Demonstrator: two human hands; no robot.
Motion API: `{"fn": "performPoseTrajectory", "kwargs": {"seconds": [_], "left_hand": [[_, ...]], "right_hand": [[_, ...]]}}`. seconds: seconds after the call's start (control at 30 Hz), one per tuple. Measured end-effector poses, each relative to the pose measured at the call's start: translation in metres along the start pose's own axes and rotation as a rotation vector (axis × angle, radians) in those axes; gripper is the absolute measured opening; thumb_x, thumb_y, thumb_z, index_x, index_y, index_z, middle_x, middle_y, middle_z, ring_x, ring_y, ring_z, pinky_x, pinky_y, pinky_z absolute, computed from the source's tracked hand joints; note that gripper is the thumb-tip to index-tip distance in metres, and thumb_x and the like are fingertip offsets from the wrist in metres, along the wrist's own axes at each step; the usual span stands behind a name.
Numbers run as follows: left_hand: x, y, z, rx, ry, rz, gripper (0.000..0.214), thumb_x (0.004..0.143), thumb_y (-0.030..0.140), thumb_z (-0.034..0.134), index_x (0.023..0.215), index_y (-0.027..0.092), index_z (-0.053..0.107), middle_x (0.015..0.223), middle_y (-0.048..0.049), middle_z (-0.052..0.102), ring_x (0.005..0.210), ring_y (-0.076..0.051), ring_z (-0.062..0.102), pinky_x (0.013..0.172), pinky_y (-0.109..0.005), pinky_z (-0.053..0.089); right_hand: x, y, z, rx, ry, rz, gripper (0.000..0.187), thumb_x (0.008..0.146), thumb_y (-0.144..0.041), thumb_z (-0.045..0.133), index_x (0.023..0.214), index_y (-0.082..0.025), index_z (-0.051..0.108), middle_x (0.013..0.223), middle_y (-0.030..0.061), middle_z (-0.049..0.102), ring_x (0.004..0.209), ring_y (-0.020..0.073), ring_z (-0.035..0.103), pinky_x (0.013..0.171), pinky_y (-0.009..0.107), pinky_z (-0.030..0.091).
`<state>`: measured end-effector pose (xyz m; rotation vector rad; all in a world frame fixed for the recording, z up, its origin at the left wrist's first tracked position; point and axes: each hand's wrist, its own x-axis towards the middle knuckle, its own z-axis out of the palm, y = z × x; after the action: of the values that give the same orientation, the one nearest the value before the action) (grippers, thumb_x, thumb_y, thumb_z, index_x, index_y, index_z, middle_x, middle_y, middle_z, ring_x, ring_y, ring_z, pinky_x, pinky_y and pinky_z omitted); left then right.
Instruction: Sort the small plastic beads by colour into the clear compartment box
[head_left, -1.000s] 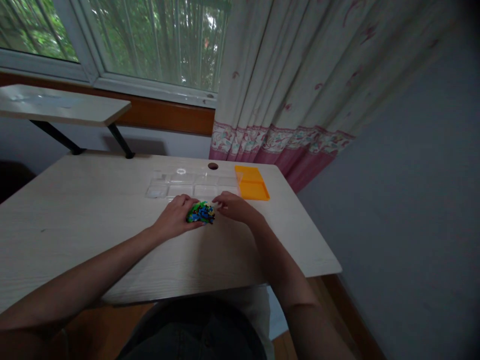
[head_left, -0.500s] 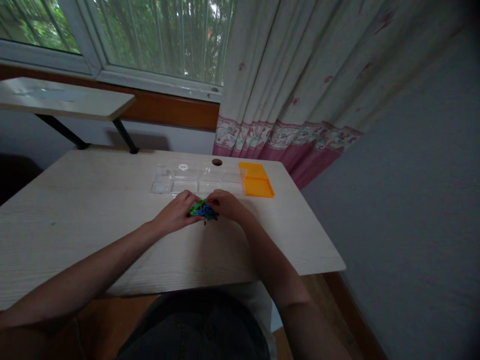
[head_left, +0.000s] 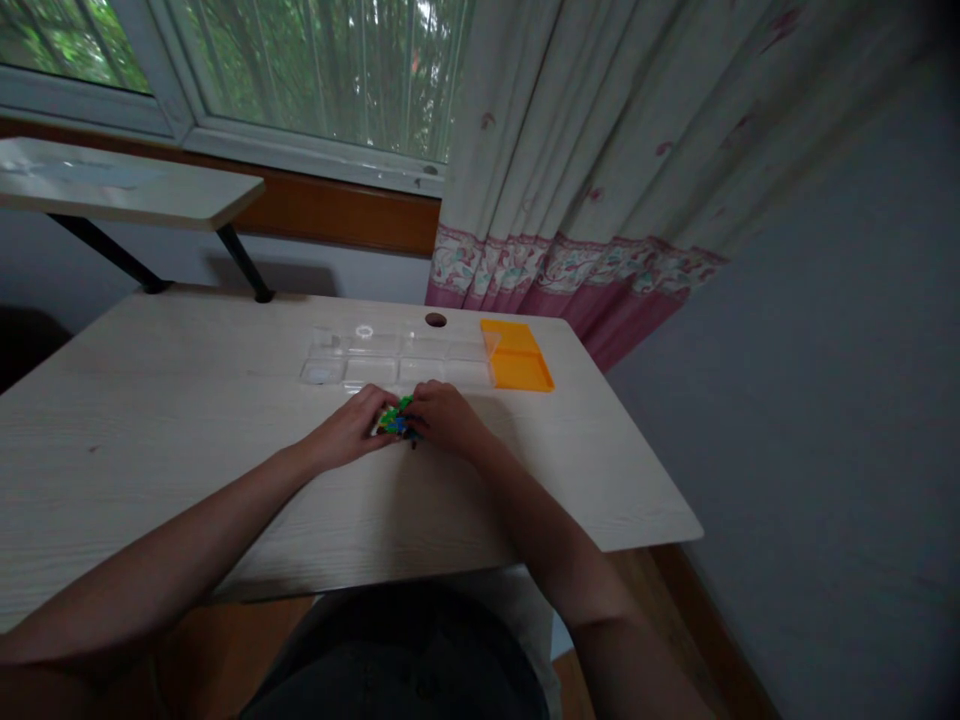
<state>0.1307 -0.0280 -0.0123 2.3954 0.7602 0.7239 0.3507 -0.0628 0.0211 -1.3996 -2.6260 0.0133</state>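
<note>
Small green, blue and yellow plastic pieces [head_left: 393,420] sit in a cluster between my two hands, at the near side of a clear compartment tray [head_left: 372,375]. My left hand [head_left: 355,427] curves round the left side of the cluster, thumb and fingers closed about it. From the right, my right hand [head_left: 446,415] reaches over the cluster with bent fingers pressed on it, covering much of the blue part. A small dark piece [head_left: 413,444] pokes out below the right fingers. The pieces are too small for me to make out their exact shape.
An orange open case [head_left: 520,372] lies at the tray's right end. Behind the tray is a round hole [head_left: 435,320] in the pale wooden table [head_left: 187,420]. A raised shelf [head_left: 135,185] stands at the back left, and a curtain [head_left: 540,220] hangs behind the table.
My right hand has shifted slightly left and over the cluster, hiding more of the blue pieces. My left hand stays nearly still. The view has tilted a little.
</note>
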Motion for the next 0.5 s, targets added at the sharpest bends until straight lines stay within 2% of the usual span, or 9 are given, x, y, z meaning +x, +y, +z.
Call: {"fn": "performPoseTrajectory", "kwargs": {"seconds": [0.23, 0.5], "left_hand": [[0.0009, 0.0003, 0.0043, 0.003, 0.033, -0.010, 0.034, 0.084, 0.036, 0.069, 0.112, 0.021, 0.058, 0.104, -0.0062, 0.058, 0.086, -0.020, 0.059, 0.078, -0.035, 0.051], [0.0026, 0.0031, 0.0035, -0.002, 0.039, -0.038, 0.032, 0.089, 0.038, 0.063, 0.116, 0.021, 0.058, 0.107, -0.0066, 0.057, 0.086, -0.019, 0.058, 0.080, -0.035, 0.050]], "right_hand": [[-0.0002, -0.0066, -0.0020, -0.055, -0.003, 0.001, 0.018, 0.094, -0.026, 0.059, 0.101, -0.019, 0.074, 0.100, 0.0094, 0.066, 0.096, 0.0212, 0.054, 0.078, 0.032, 0.034], [-0.0016, 0.0034, 0.0054, 0.063, 0.079, -0.008, 0.016, 0.092, -0.025, 0.064, 0.101, -0.020, 0.076, 0.095, 0.0074, 0.069, 0.092, 0.0190, 0.057, 0.081, 0.031, 0.037]]}}
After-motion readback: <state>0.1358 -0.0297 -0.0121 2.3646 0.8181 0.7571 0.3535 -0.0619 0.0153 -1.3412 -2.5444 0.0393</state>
